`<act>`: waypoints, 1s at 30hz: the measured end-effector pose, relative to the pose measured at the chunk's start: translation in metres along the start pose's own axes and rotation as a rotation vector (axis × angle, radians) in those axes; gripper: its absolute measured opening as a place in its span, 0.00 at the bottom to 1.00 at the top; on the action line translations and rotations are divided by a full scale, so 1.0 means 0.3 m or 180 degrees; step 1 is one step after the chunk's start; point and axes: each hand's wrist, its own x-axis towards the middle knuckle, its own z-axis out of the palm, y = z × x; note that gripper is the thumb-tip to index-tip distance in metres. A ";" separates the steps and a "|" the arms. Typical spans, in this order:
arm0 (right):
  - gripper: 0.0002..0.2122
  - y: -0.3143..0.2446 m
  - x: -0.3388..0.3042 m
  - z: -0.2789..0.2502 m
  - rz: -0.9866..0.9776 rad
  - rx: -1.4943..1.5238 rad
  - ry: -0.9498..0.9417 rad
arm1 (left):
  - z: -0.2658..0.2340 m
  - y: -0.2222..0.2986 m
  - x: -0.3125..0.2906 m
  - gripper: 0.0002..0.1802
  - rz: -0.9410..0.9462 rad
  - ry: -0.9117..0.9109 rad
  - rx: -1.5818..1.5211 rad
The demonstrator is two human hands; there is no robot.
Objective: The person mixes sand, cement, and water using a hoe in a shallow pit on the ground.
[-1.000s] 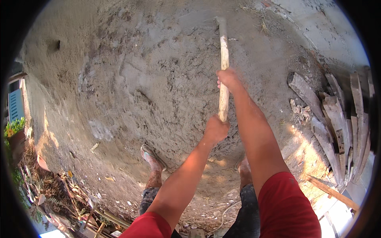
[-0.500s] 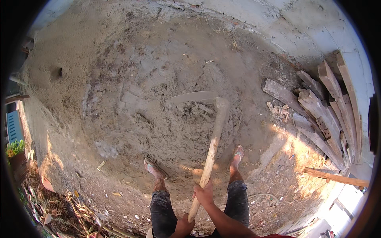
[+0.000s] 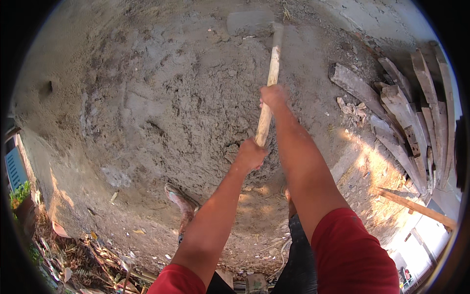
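Observation:
Both my hands grip the wooden handle of a hoe (image 3: pixel 267 117). My left hand (image 3: pixel 252 155) is closed round the butt end, and my right hand (image 3: pixel 274 97) is wrapped round it higher up, nearer the head. At the far side, the broad mortar-coated blade (image 3: pixel 250 23) is stretched out over the ground; whether it touches the surface I cannot tell. Between my feet and the blade spreads a bed of wet grey mortar (image 3: pixel 196 108), lumpy and churned in its middle. My arms reach forward, nearly straight.
A stack of weathered timber beams (image 3: pixel 404 108) lies against the wall on the right, with crumpled scraps (image 3: pixel 351 109) beside it. One orange-brown plank (image 3: pixel 416 207) juts in below. Dry plant debris (image 3: pixel 73 255) lies at the lower left. My left foot (image 3: pixel 181 198) stands at the mortar's near edge.
My hands and the hoe have moved forward, carrying the blade from the middle of the mortar to its far side. My arms have straightened out from close to my body.

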 end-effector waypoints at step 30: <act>0.13 0.157 -0.106 -0.290 0.0724 0.0920 0.0114 | 0.124 0.086 -0.114 0.19 0.0082 -0.0151 0.1758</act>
